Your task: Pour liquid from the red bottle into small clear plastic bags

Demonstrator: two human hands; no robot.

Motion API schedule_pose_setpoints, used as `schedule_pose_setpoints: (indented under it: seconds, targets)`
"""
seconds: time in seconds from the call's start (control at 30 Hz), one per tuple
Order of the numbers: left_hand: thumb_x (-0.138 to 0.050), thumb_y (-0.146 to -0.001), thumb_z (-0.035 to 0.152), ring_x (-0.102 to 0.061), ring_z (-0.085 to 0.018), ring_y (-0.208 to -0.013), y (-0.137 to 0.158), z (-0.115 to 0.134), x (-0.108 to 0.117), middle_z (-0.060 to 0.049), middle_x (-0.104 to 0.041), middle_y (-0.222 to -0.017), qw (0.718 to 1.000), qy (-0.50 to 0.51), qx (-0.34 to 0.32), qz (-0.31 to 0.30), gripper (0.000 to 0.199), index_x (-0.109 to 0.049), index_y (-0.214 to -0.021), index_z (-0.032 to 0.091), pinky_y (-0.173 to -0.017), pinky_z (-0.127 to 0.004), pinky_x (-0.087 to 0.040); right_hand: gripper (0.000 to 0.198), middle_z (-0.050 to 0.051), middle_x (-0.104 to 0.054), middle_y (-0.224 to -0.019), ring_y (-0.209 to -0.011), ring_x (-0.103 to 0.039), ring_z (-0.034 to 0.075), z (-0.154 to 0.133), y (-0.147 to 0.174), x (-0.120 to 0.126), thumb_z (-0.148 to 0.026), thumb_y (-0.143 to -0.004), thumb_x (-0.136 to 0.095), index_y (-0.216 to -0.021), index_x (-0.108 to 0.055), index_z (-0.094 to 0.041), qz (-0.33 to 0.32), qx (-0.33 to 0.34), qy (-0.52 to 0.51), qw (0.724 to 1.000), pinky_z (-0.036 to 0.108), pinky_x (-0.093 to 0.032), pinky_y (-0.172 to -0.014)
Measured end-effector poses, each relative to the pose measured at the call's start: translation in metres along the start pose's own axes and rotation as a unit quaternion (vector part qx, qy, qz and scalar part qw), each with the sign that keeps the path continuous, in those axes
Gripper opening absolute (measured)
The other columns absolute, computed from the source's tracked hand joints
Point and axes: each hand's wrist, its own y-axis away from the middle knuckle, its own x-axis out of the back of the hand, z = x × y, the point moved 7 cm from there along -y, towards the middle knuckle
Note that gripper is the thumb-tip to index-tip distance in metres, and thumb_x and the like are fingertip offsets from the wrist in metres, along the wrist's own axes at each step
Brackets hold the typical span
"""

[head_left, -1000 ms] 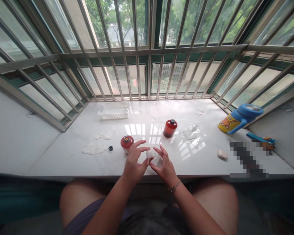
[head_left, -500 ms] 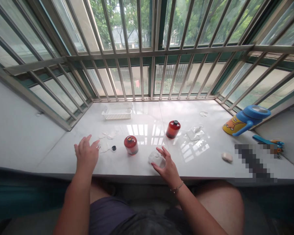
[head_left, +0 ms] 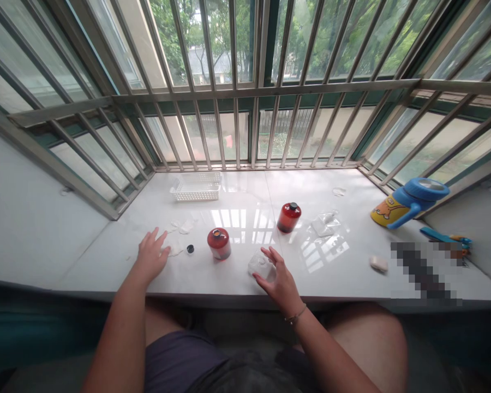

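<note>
My left hand (head_left: 152, 257) is over the left part of the white counter, fingers spread, its fingertips beside thin white scraps (head_left: 175, 249). Whether it touches them I cannot tell. My right hand (head_left: 277, 274) curves its thumb and fingers around a clear plastic container (head_left: 258, 264) near the front edge. Between the hands stands a reddish-brown bottle (head_left: 219, 244) with its neck uncapped. A small black cap (head_left: 190, 249) lies to its left. Farther back, a second reddish-brown bottle (head_left: 289, 218) stands upright with a black cap on.
A white perforated basket (head_left: 196, 188) sits by the barred window. Clear plastic wrapping (head_left: 327, 225) lies right of the capped bottle. On the right are a blue and yellow cup (head_left: 407, 203), a pale eraser-like block (head_left: 378, 264), a blue-handled tool (head_left: 437, 234) and a blurred-out patch.
My left hand has moved right and lowered towards the white scraps. My right hand and the clear container stay in place.
</note>
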Motion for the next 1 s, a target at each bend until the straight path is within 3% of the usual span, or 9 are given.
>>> schedule_pose_setpoints:
  seconds: [0.2,0.3,0.47,0.6,0.73,0.9,1.0]
  targets:
    - [-0.049,-0.107,0.047,-0.034,-0.034,-0.165,0.024,0.078,0.018,-0.017,-0.048,-0.169,0.977,0.158,-0.113,0.088,0.054,-0.059,-0.15,0.018,-0.136,-0.056,-0.028,0.087,0.015,-0.062,-0.157,-0.147,-0.06,0.032,0.002,0.001,-0.001,-0.04,-0.097,-0.079,-0.168,-0.029,-0.028,-0.003,-0.002,0.004,1.0,0.058,-0.052,-0.122]
    - [-0.065,-0.101,0.054,-0.039,-0.033,-0.163,0.033,0.118,0.015,-0.015,-0.049,-0.169,0.96,0.245,-0.123,0.062,0.065,-0.053,-0.156,0.022,-0.135,-0.055,-0.032,0.087,0.015,-0.06,-0.158,-0.146,-0.06,0.032,0.002,0.001,-0.001,-0.042,-0.097,-0.078,-0.168,-0.029,-0.028,-0.001,-0.001,-0.001,1.0,0.057,-0.052,-0.122]
    - [-0.084,-0.087,0.054,-0.048,-0.036,-0.157,0.031,0.161,-0.005,-0.015,-0.05,-0.169,0.931,0.359,-0.065,-0.018,0.086,-0.047,-0.161,0.029,-0.129,-0.055,-0.041,0.088,0.017,-0.058,-0.158,-0.143,-0.063,0.033,0.006,-0.002,0.003,-0.047,-0.095,-0.08,-0.167,-0.032,-0.026,0.034,-0.029,-0.004,0.999,0.057,-0.053,-0.121]
    - [-0.09,-0.08,0.049,-0.065,-0.035,-0.141,0.025,0.173,-0.017,-0.015,-0.061,-0.157,0.911,0.41,-0.018,-0.027,0.088,-0.05,-0.156,0.029,-0.12,-0.054,-0.05,0.088,0.016,-0.061,-0.155,-0.146,-0.06,0.034,0.009,-0.003,0.003,-0.045,-0.096,-0.079,-0.167,-0.031,-0.026,0.036,-0.034,0.007,0.999,0.061,-0.049,-0.124]
    - [-0.091,-0.078,0.048,-0.072,-0.032,-0.128,0.027,0.172,-0.017,-0.013,-0.07,-0.144,0.91,0.414,0.007,-0.017,0.079,-0.057,-0.147,0.028,-0.115,-0.052,-0.055,0.089,0.017,-0.056,-0.158,-0.149,-0.056,0.035,0.003,-0.004,0.006,-0.045,-0.095,-0.081,-0.167,-0.032,-0.027,0.039,-0.005,0.017,0.999,0.062,-0.047,-0.126]
    - [-0.092,-0.078,0.047,-0.075,-0.032,-0.123,0.045,0.168,-0.002,-0.012,-0.073,-0.139,0.913,0.405,-0.018,-0.038,0.075,-0.06,-0.144,0.029,-0.11,-0.05,-0.059,0.099,0.018,-0.052,-0.16,-0.151,-0.053,0.037,-0.002,-0.007,0.009,-0.049,-0.088,-0.089,-0.167,-0.032,-0.027,0.029,0.013,0.021,0.999,0.064,-0.044,-0.128]
    - [-0.093,-0.077,0.046,-0.074,-0.032,-0.126,0.06,0.176,0.014,-0.012,-0.072,-0.142,0.902,0.416,-0.079,-0.086,0.075,-0.061,-0.142,0.029,-0.111,-0.05,-0.06,0.104,0.019,-0.05,-0.163,-0.155,-0.047,0.041,-0.009,-0.004,0.015,-0.055,-0.087,-0.088,-0.168,-0.031,-0.027,0.043,0.04,0.037,0.998,0.068,-0.041,-0.128]
